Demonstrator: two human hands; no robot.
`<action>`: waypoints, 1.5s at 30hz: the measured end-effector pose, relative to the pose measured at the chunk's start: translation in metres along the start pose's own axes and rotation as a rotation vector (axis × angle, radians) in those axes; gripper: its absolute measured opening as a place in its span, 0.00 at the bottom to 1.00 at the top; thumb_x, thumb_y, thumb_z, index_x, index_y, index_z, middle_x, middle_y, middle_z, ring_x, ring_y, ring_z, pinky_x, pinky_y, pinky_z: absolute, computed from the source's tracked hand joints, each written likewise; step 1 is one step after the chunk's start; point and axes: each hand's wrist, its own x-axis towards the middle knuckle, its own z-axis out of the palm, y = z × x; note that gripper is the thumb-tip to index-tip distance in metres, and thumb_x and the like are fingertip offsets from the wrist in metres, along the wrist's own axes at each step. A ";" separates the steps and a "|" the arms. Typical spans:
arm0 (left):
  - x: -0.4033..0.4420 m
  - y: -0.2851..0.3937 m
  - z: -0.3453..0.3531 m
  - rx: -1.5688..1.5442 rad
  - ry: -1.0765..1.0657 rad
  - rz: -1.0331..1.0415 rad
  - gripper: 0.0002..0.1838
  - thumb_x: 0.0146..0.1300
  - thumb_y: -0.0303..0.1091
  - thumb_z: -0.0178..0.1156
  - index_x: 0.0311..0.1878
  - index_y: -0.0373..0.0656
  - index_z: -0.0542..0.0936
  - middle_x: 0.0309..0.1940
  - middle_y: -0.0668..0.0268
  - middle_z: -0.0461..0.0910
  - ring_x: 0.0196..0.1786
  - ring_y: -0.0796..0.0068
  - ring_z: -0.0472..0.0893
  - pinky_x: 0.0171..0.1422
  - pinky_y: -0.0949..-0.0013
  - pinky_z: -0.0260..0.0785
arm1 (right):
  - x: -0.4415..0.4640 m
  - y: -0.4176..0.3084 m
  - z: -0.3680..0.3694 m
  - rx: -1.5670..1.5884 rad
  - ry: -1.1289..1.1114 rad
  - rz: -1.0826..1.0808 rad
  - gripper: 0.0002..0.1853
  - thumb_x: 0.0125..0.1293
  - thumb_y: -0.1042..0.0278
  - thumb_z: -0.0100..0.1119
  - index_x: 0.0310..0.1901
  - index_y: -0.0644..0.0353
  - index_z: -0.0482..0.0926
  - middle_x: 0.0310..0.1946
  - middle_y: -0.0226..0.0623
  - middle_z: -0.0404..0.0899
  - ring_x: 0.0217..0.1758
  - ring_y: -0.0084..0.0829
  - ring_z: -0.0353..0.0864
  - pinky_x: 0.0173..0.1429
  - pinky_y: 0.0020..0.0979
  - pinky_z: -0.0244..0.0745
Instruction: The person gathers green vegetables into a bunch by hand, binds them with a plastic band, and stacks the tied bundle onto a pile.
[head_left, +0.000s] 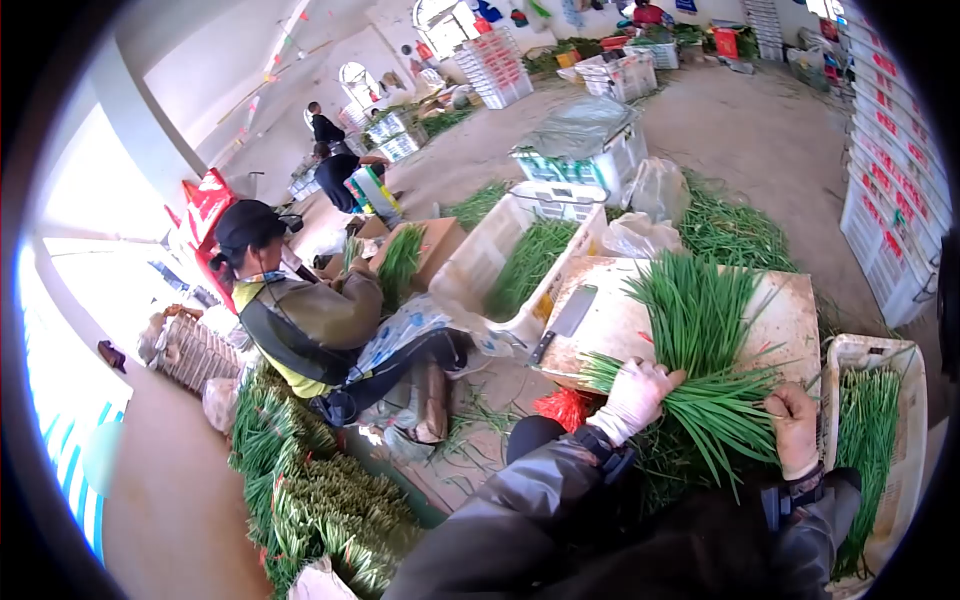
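Head view, clock centred on left hand. Left hand [635, 400], in a white glove, wraps fingers and thumb round a chive-like bunch [715, 400], gripping it mid-length. Bunch lies across the near side of the cutting board [790, 305]; one end pokes out toward 10 o'clock, loose leaves fan toward 4. Right hand [793, 425] at 3 o'clock, fingers curled inward beside the fanned leaves; can't tell if it pinches one.

Bigger heap of the same greens [695, 305] on the board at 1 o'clock, right behind the bunch. Cleaver [573, 311] lies flat on the board at 11, handle pointing to 7. Red plastic strips [562, 408] at 9, just off the board's edge.

White crate [880, 348] at 3, past the right hand, upright greens inside. Another white crate [455, 270] between 10 and 11, greens lying in it. Seated co-worker [315, 315] between 9 and 10, dark cap, hands at a separate bunch [402, 258]. Stacked bundles [335, 510] on the floor at 8. Tall crate stack [890, 195] at 2. Plastic-covered crate [580, 130] near 12, well apart.
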 end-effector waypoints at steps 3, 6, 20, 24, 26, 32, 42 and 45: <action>0.001 0.003 0.003 -0.053 0.058 0.024 0.32 0.49 0.27 0.65 0.62 0.54 0.84 0.36 0.69 0.82 0.46 0.63 0.83 0.58 0.57 0.71 | -0.003 -0.010 0.001 0.250 -0.015 0.072 0.06 0.72 0.73 0.63 0.37 0.62 0.77 0.29 0.23 0.72 0.35 0.19 0.69 0.42 0.24 0.66; 0.001 0.002 0.000 0.008 0.101 0.071 0.31 0.50 0.28 0.65 0.62 0.54 0.83 0.37 0.68 0.81 0.44 0.62 0.83 0.52 0.56 0.71 | -0.008 -0.039 -0.004 0.165 -0.112 0.051 0.09 0.74 0.65 0.59 0.38 0.62 0.78 0.33 0.27 0.73 0.38 0.20 0.69 0.41 0.28 0.64; 0.001 -0.024 -0.021 -0.030 0.409 -0.023 0.29 0.49 0.40 0.72 0.59 0.51 0.88 0.41 0.69 0.84 0.46 0.63 0.82 0.57 0.58 0.68 | -0.006 -0.037 -0.027 0.159 -0.806 0.141 0.05 0.70 0.73 0.69 0.44 0.63 0.86 0.26 0.23 0.79 0.29 0.14 0.73 0.33 0.23 0.67; -0.002 -0.027 -0.022 -0.036 0.437 -0.057 0.34 0.43 0.37 0.76 0.61 0.53 0.86 0.42 0.69 0.82 0.45 0.61 0.80 0.59 0.56 0.70 | -0.021 0.017 -0.015 -0.985 -0.847 0.185 0.37 0.56 0.53 0.74 0.67 0.58 0.76 0.48 0.51 0.89 0.55 0.55 0.88 0.57 0.52 0.83; -0.002 -0.028 -0.023 -0.026 0.447 -0.049 0.34 0.43 0.36 0.76 0.61 0.53 0.86 0.42 0.69 0.82 0.45 0.62 0.80 0.59 0.56 0.70 | -0.022 0.026 -0.010 -1.112 -0.856 0.325 0.30 0.60 0.51 0.71 0.61 0.57 0.81 0.50 0.51 0.88 0.54 0.55 0.88 0.58 0.49 0.83; 0.003 -0.024 -0.027 -0.011 0.433 -0.027 0.36 0.42 0.34 0.75 0.62 0.51 0.86 0.42 0.69 0.81 0.46 0.62 0.80 0.61 0.56 0.69 | 0.001 0.014 -0.025 -0.624 0.007 -0.046 0.13 0.71 0.56 0.66 0.48 0.56 0.86 0.35 0.43 0.88 0.40 0.48 0.87 0.45 0.44 0.80; 0.008 -0.014 -0.024 -0.029 0.425 0.018 0.35 0.40 0.29 0.72 0.60 0.50 0.86 0.41 0.68 0.81 0.45 0.61 0.80 0.62 0.55 0.69 | -0.016 -0.064 -0.036 0.072 -0.070 0.001 0.14 0.66 0.71 0.74 0.50 0.61 0.83 0.29 0.26 0.82 0.28 0.16 0.77 0.36 0.23 0.74; 0.011 -0.011 -0.022 -0.018 0.409 0.033 0.34 0.40 0.26 0.69 0.59 0.50 0.86 0.41 0.68 0.81 0.45 0.61 0.80 0.62 0.55 0.70 | -0.015 -0.063 -0.019 -0.164 -0.133 -0.030 0.23 0.54 0.61 0.85 0.47 0.59 0.83 0.25 0.29 0.82 0.27 0.22 0.81 0.35 0.27 0.77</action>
